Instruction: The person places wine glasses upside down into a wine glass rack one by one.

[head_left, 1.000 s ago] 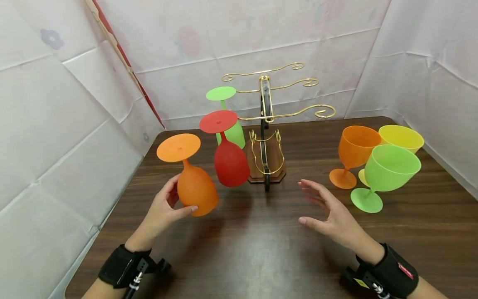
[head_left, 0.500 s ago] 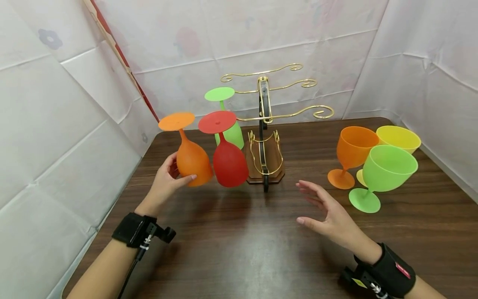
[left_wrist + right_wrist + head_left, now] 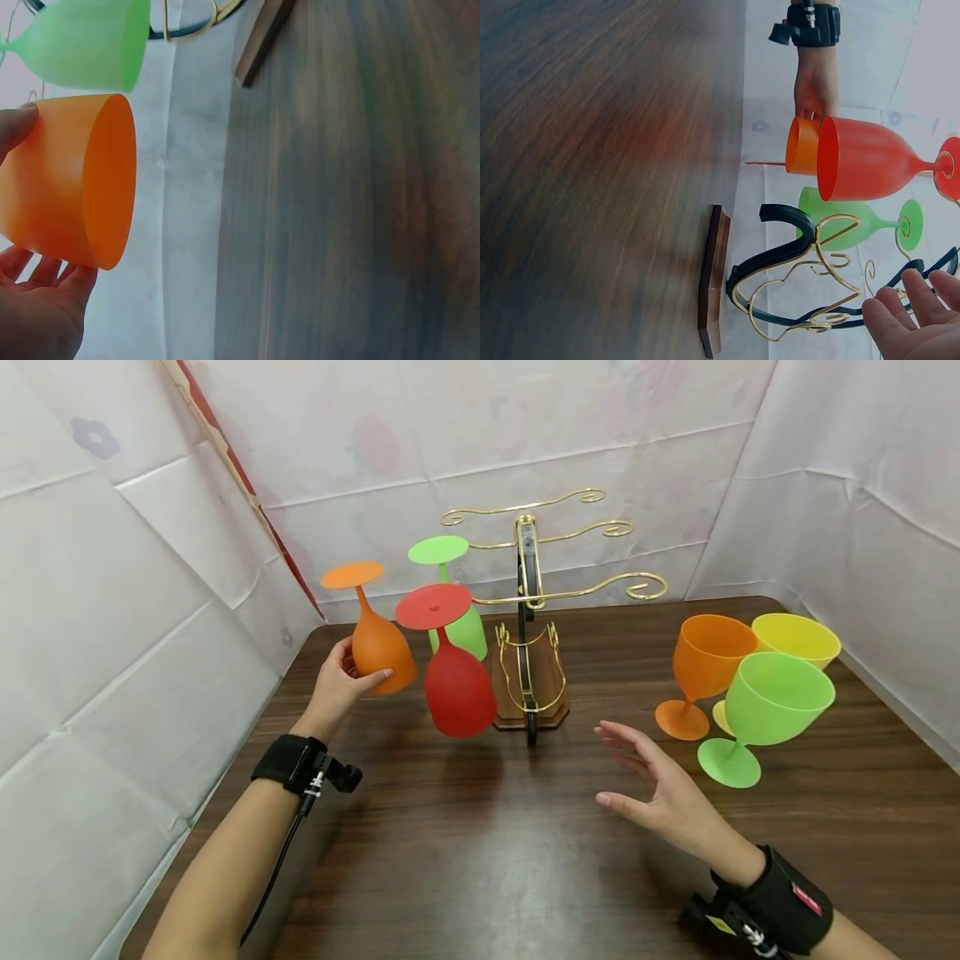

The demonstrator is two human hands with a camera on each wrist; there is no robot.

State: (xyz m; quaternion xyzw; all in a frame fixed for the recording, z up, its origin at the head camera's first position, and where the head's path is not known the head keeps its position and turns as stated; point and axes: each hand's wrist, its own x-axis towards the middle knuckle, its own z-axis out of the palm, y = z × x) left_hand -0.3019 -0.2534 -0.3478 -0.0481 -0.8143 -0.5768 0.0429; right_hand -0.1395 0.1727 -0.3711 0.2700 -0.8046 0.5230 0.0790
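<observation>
My left hand (image 3: 335, 687) grips the bowl of an upside-down orange goblet (image 3: 382, 647), thumb on the near side, holding it above the table to the left of the rack. In the left wrist view the goblet's open rim (image 3: 111, 182) faces away from the palm. A red goblet (image 3: 459, 687) hangs inverted from the gold rack's (image 3: 527, 583) front left arm. Behind it a green goblet (image 3: 467, 631) hangs the same way, partly hidden. My right hand (image 3: 660, 793) hovers over the table right of the rack, its fingers spread and holding nothing.
At the right stand an orange goblet (image 3: 708, 658), a yellow goblet (image 3: 797, 637) and a light green goblet (image 3: 776, 697), upright and close together. The rack's wooden base (image 3: 553, 693) rests on the dark table (image 3: 480, 860). White sheeting (image 3: 570, 435) encloses the back and sides.
My left hand has carried the orange goblet away from me, toward the back of the table, left of the hanging goblets. My right hand has stayed nearly still.
</observation>
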